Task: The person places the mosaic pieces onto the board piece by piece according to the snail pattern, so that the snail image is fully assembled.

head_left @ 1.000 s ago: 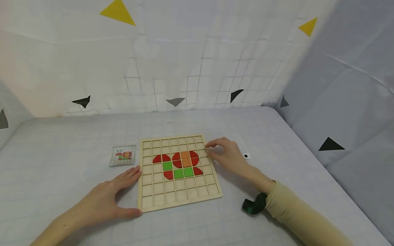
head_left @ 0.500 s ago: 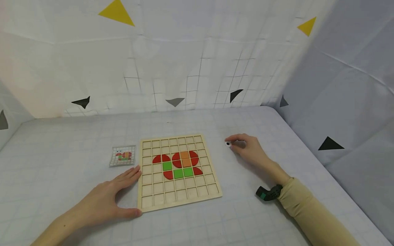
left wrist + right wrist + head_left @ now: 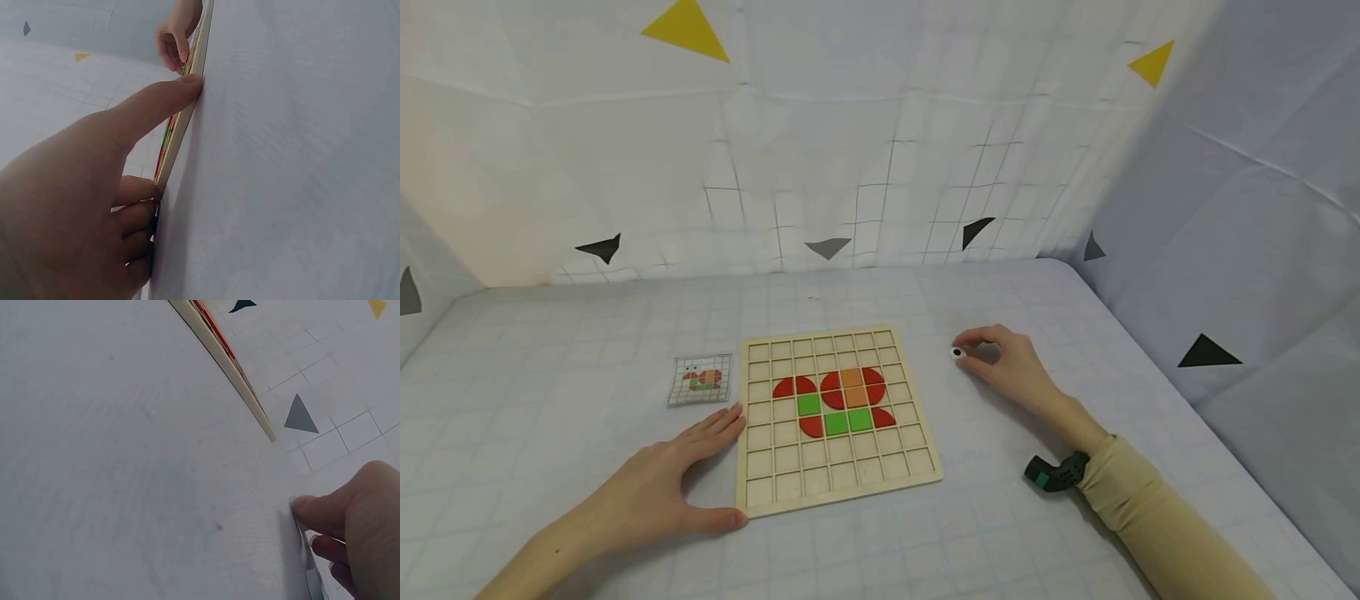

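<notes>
In the head view, a square wooden grid board lies on the table with red curved pieces, green squares and orange squares in its cells. My left hand rests spread at the board's left side, thumb at the near corner and fingertips against the edge. To the right of the board, my right hand pinches a small white eye piece with a black dot between thumb and fingertips. In the right wrist view, a thin, pale edge shows at those fingertips; its face is hidden.
A small pattern card with a coloured figure on a grid lies left of the board. White cloth walls with printed triangles stand behind and at the right. A dark wrist strap hangs by the right sleeve.
My right hand has moved right, away from the board's right edge, and now holds the eye piece. The left hand, board and card have stayed in place.
</notes>
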### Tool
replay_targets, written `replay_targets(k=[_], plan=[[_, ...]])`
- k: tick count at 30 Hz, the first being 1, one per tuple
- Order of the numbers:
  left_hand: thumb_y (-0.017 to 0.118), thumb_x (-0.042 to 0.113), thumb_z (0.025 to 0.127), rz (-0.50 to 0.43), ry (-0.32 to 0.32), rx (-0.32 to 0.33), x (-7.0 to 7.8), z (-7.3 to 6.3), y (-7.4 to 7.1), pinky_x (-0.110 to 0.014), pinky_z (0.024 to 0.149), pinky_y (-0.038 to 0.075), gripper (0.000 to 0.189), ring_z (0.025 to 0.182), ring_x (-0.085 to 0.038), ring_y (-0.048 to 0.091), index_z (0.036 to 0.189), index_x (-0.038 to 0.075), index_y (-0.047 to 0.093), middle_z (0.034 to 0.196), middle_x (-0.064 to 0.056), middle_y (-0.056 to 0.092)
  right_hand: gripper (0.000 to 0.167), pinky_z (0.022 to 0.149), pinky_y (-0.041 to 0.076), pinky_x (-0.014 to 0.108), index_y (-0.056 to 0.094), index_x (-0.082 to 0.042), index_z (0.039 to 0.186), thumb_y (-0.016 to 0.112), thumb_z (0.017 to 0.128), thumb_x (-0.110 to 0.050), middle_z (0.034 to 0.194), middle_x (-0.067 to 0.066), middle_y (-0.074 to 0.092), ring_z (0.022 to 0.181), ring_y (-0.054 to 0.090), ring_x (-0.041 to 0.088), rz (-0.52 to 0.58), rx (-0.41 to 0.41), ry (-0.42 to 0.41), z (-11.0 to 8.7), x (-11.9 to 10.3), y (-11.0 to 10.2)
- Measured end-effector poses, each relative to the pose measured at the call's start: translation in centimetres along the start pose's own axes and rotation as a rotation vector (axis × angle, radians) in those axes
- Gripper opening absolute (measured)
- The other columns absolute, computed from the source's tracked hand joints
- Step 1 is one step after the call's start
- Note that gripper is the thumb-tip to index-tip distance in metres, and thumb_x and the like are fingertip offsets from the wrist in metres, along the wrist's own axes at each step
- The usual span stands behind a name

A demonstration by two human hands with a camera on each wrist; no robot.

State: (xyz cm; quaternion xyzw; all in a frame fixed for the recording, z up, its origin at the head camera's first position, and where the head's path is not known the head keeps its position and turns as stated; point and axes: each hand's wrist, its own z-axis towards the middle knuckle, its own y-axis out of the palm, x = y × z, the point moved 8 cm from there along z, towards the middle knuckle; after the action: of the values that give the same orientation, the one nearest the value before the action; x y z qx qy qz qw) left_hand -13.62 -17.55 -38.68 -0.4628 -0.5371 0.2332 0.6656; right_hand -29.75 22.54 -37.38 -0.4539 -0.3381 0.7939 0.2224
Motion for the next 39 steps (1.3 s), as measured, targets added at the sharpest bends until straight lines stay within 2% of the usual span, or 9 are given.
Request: replay_targets(k=[5,11,19,25,31,39], plan=[[0.067,0.082,0.068,0.001,-0.002,-0.003,0.1,0.0,0.0,-0.058,0.107,0.040,0.103,0.147,-0.025,0.036,0.152,0.027,0.044,0.161,0.012,0.033,0.029,0.090,0.050,0.043,0.074,-0.013,0.113,0.076,0.086,-0.002,0.106,0.001,0.073,0.102,0.065,0.020,0.006,-0.016,-0.020,-0.1,-0.2,0.1],[0.067,0.082,0.068,-0.001,-0.004,-0.005,0.2,0.0,-0.1,-0.058,0.108,0.040,0.104,0.147,-0.025,0.035,0.152,0.025,0.044,0.161,0.012,0.033,0.026,0.088,0.051,0.039,0.074,-0.014,0.110,0.079,0.085,-0.009,0.104,0.000,0.073,0.099,0.066,0.018,0.002,0.000,-0.006,0.0,-0.2,0.0],[0.067,0.082,0.068,-0.002,-0.010,-0.006,0.2,0.0,-0.1,-0.059,0.108,0.039,0.105,0.147,-0.026,0.035,0.152,0.025,0.044,0.161,0.011,0.033,0.026,0.085,0.053,0.042,0.075,-0.010,0.108,0.081,0.082,-0.010,0.101,0.004,0.074,0.097,0.068,0.022,0.007,0.027,-0.044,0.1,-0.5,-0.1],[0.067,0.082,0.068,-0.003,-0.009,-0.003,0.1,0.0,-0.1,-0.058,0.108,0.039,0.104,0.147,-0.025,0.035,0.152,0.026,0.044,0.161,0.011,0.034,0.026,0.088,0.051,0.042,0.074,-0.012,0.109,0.081,0.084,-0.012,0.102,0.002,0.074,0.100,0.068,0.020,0.019,0.015,-0.023,0.0,-1.0,0.0],[0.068,0.081,0.068,-0.001,-0.005,0.002,0.2,-0.1,-0.1,-0.059,0.108,0.039,0.103,0.147,-0.026,0.035,0.152,0.026,0.044,0.161,0.011,0.034,0.025,0.096,0.048,0.043,0.074,-0.015,0.110,0.079,0.086,-0.014,0.106,-0.001,0.074,0.105,0.065,0.018,0.100,-0.050,0.003,0.2,-3.4,1.3],[0.068,0.081,0.069,-0.003,-0.003,0.004,0.2,-0.1,-0.2,-0.060,0.107,0.039,0.102,0.147,-0.026,0.035,0.152,0.027,0.044,0.161,0.012,0.034,0.024,0.096,0.050,0.046,0.074,-0.014,0.109,0.079,0.085,-0.013,0.104,-0.004,0.075,0.100,0.064,0.016,0.170,-0.151,-0.110,1.2,-8.3,4.7]])
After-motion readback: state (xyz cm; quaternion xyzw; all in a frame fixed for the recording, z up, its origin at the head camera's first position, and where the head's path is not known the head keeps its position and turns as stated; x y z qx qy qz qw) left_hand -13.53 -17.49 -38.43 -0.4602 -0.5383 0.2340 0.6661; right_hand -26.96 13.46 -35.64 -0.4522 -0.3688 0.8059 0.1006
